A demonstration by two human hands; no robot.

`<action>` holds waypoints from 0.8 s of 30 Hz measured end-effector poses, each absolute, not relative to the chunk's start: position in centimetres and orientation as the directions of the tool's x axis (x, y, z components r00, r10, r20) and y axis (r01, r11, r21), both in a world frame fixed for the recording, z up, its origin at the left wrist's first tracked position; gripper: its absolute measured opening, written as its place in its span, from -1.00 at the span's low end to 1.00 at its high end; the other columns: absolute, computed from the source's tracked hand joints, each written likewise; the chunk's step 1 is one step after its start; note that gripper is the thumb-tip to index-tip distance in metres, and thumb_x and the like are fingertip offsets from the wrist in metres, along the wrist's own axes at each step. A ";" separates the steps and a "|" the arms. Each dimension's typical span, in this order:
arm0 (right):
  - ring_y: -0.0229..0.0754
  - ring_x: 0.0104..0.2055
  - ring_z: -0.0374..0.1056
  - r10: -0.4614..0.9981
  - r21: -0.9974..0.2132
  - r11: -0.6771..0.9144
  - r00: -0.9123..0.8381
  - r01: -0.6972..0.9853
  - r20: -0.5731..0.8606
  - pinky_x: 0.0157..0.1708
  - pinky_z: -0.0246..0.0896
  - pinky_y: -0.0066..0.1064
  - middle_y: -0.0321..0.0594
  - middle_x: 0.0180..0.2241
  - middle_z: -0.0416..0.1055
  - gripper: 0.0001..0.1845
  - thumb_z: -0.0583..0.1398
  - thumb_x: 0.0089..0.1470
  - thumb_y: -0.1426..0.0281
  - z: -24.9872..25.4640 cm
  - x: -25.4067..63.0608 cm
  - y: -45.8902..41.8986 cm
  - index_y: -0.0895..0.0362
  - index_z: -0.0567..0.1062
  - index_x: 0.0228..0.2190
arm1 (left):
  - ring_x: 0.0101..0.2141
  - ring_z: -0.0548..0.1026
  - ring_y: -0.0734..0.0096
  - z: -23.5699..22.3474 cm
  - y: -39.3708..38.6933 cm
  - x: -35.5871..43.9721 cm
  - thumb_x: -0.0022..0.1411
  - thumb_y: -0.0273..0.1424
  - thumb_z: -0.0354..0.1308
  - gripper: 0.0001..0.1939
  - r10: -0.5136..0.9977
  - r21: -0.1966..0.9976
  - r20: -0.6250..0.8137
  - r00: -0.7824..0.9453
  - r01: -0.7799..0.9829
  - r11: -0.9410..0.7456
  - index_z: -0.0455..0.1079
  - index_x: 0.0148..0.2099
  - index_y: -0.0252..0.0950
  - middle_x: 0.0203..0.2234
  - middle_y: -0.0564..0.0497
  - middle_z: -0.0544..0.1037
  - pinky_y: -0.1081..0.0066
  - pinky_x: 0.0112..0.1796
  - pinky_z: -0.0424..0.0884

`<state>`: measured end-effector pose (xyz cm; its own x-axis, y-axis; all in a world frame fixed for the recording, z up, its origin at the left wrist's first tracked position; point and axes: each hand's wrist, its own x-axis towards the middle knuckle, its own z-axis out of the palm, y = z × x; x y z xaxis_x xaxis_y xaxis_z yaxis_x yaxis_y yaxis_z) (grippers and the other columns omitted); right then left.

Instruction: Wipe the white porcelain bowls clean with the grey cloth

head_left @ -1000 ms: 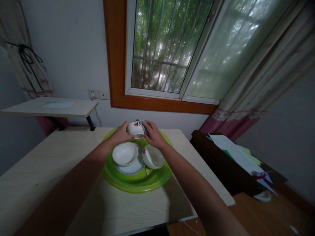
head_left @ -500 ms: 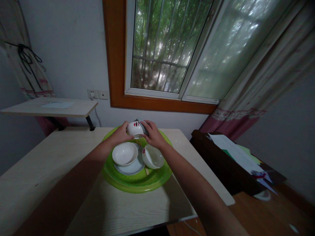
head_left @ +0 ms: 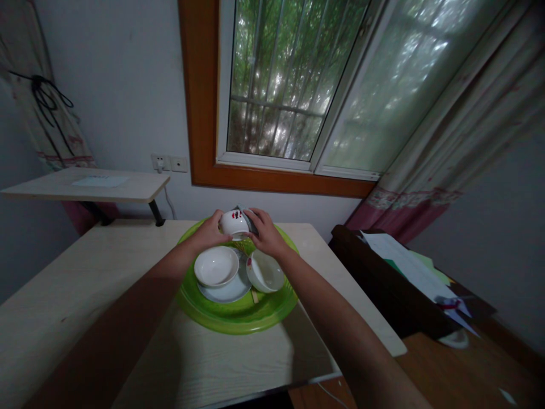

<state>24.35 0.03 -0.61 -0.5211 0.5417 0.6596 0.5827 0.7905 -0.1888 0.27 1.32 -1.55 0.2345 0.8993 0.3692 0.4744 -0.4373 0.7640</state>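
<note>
Both hands hold a small white bowl with red marks (head_left: 234,222) above the far side of a round green basin (head_left: 238,315). My left hand (head_left: 209,232) grips the bowl's left side, fingers curled round it. My right hand (head_left: 264,232) is closed on its right side and also seems to press a grey cloth (head_left: 243,211) against it. Inside the basin lie a shallow white bowl (head_left: 216,266) on a white plate (head_left: 227,291) and a deeper white bowl (head_left: 264,272) tipped on its side.
The basin sits on a pale wooden table (head_left: 85,295) under a window. A small side table (head_left: 85,186) stands at the left wall. To the right, a dark cabinet (head_left: 392,295) carries loose papers (head_left: 404,261). A curtain hangs at the right.
</note>
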 end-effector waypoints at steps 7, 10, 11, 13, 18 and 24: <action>0.12 0.27 0.09 0.532 -0.177 0.794 -0.524 0.582 0.665 0.28 0.09 0.07 0.06 0.24 0.13 -0.27 0.17 0.26 0.20 -0.9 24.4 0.3 0.02 0.07 0.35 | -0.21 0.56 0.17 -0.3 0.3 0.6 -0.21 -0.31 0.40 -0.44 0.919 0.775 0.335 0.207 0.494 -0.393 0.27 -0.13 -0.19 -0.22 -0.02 0.58 0.32 -0.27 0.44; 0.13 0.27 0.10 0.536 -0.177 0.791 -0.522 0.586 0.663 0.27 0.09 0.09 0.05 0.24 0.13 -0.26 0.18 0.25 0.19 -0.8 24.4 0.2 0.01 0.06 0.35 | -0.21 0.55 0.17 -0.3 0.3 0.6 -0.20 -0.31 0.40 -0.45 0.917 0.769 0.338 0.211 0.499 -0.398 0.27 -0.13 -0.19 -0.22 -0.02 0.58 0.32 -0.27 0.44; 0.13 0.27 0.10 0.538 -0.177 0.789 -0.522 0.588 0.662 0.27 0.10 0.09 0.06 0.24 0.13 -0.26 0.17 0.25 0.19 -0.8 24.3 0.2 0.01 0.06 0.35 | -0.21 0.55 0.17 -0.4 0.4 0.6 -0.19 -0.30 0.39 -0.46 0.915 0.764 0.342 0.213 0.503 -0.403 0.26 -0.13 -0.20 -0.21 -0.03 0.58 0.31 -0.26 0.44; 0.13 0.26 0.11 0.541 -0.175 0.786 -0.523 0.593 0.659 0.26 0.10 0.09 0.06 0.23 0.14 -0.27 0.17 0.25 0.19 -0.7 24.3 0.1 0.02 0.07 0.35 | -0.21 0.55 0.17 -0.6 0.6 0.5 -0.16 -0.29 0.38 -0.46 0.907 0.745 0.356 0.227 0.516 -0.422 0.25 -0.12 -0.21 -0.21 -0.03 0.56 0.31 -0.24 0.44; 0.12 0.26 0.10 0.546 -0.182 0.784 -0.520 0.593 0.657 0.27 0.10 0.09 0.05 0.24 0.14 -0.28 0.17 0.26 0.20 -0.6 24.3 0.0 0.02 0.09 0.35 | -0.21 0.53 0.19 -1.1 1.0 0.3 -0.13 -0.28 0.35 -0.47 0.892 0.709 0.377 0.249 0.542 -0.451 0.23 -0.10 -0.21 -0.21 -0.03 0.53 0.30 -0.23 0.43; 0.14 0.27 0.10 0.546 -0.187 0.787 -0.522 0.589 0.655 0.27 0.09 0.12 0.06 0.25 0.13 -0.27 0.16 0.26 0.18 -0.6 24.3 0.0 0.00 0.06 0.36 | -0.20 0.54 0.20 -1.3 1.1 0.3 -0.12 -0.29 0.35 -0.46 0.897 0.726 0.361 0.254 0.528 -0.441 0.21 -0.10 -0.20 -0.19 -0.03 0.54 0.31 -0.24 0.44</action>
